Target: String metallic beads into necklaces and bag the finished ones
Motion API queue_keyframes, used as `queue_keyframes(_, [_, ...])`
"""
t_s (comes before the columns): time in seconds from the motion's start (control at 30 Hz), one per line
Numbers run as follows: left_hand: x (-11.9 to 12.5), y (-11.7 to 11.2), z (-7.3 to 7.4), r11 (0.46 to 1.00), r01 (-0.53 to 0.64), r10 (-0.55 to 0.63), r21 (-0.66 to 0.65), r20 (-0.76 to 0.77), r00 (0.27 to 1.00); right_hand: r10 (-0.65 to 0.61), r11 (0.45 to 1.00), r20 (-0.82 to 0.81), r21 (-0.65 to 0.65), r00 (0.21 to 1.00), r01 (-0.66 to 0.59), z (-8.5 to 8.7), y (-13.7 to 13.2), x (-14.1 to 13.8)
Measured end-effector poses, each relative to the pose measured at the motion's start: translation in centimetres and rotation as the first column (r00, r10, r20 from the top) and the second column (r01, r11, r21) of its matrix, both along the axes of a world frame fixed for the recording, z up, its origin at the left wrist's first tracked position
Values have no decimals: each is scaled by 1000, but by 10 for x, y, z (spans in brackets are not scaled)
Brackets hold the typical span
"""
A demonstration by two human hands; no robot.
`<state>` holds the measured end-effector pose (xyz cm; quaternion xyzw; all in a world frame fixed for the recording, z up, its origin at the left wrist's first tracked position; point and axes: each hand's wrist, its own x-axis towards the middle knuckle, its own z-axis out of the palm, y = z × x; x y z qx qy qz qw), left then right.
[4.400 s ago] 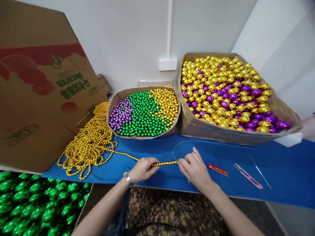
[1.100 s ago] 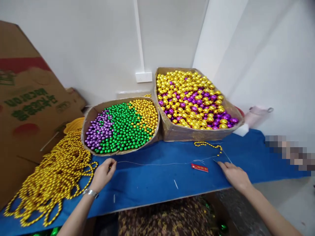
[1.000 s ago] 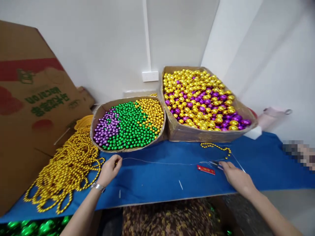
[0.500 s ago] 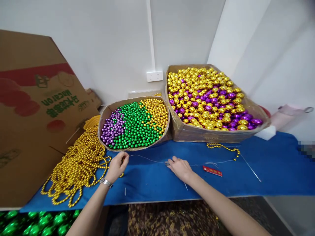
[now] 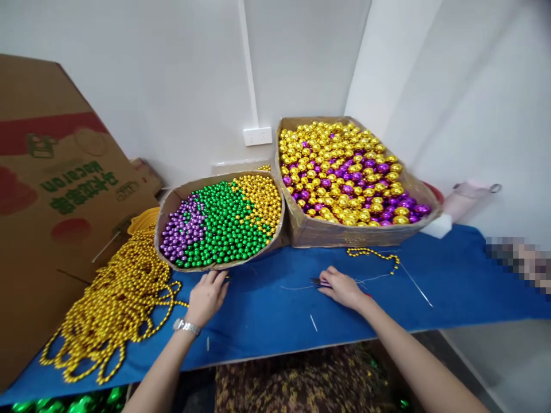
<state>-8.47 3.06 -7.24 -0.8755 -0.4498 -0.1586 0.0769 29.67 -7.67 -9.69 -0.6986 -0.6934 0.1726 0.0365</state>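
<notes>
My left hand (image 5: pixel 207 293) rests on the blue cloth (image 5: pixel 267 310) just below the rim of the small-bead box (image 5: pixel 224 265). Its fingers are curled together, and what they pinch is hidden. A strand from the heap of gold bead strings (image 5: pixel 116 292) runs towards that hand. My right hand (image 5: pixel 343 288) is closed on a pair of thread snips (image 5: pixel 317 281), whose dark tip points left along a thin white thread (image 5: pixel 297 286) lying on the cloth. A short gold bead strand (image 5: pixel 374 254) lies just beyond my right hand.
The small-bead box holds purple, green and gold beads. A larger box (image 5: pixel 344 232) holds big gold and purple balls. A printed carton (image 5: pixel 55 189) leans at the left. A long needle (image 5: pixel 415 284), a pink bottle (image 5: pixel 469 192) and green balls (image 5: pixel 64 404) are also in view.
Half a second ago my left hand pinched the thread stretched towards my right hand. Now my right hand has drawn back to the right, and my left hand has crept up to the box rim.
</notes>
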Motion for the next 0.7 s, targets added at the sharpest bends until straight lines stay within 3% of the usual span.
queue_keyframes(0.1, [27, -12, 6, 986, 123, -103, -111, 175, 979, 10, 1000, -71, 1, 997, -10, 2, -2, -4])
queue_keyframes(0.2, [70, -25, 20, 893, 327, -179, -308, 423, 888, 82, 996, -188, 57, 979, -73, 19, -21, -18])
queue_keyframes(0.27, [109, -36, 31, 762, 494, -210, -419, 561, 801, 160, 985, -280, 103, 946, -136, 33, -44, -33])
queue_keyframes(0.37, [176, -56, 40, 493, 747, -353, -446, 683, 640, 228, 972, -397, 143, 889, -185, 53, -88, -53])
queue_keyframes(0.47, [240, -79, 31, 210, 887, -607, -410, 656, 448, 172, 981, -547, 169, 820, -93, 68, -134, -52])
queue_keyframes(0.5, [257, -86, 25, 152, 898, -679, -413, 616, 398, 124, 985, -601, 168, 790, -27, 72, -149, -46])
queue_keyframes(0.53, [271, -92, 17, 123, 897, -736, -425, 567, 370, 69, 987, -648, 157, 759, 44, 75, -165, -37])
queue_keyframes(0.6, [290, -101, 4, 117, 879, -805, -462, 473, 356, -55, 979, -704, 102, 708, 178, 77, -197, -12])
queue_keyframes(0.7, [304, -113, -9, 101, 854, -844, -510, 410, 345, -266, 920, -736, -2, 622, 391, 65, -246, 29])
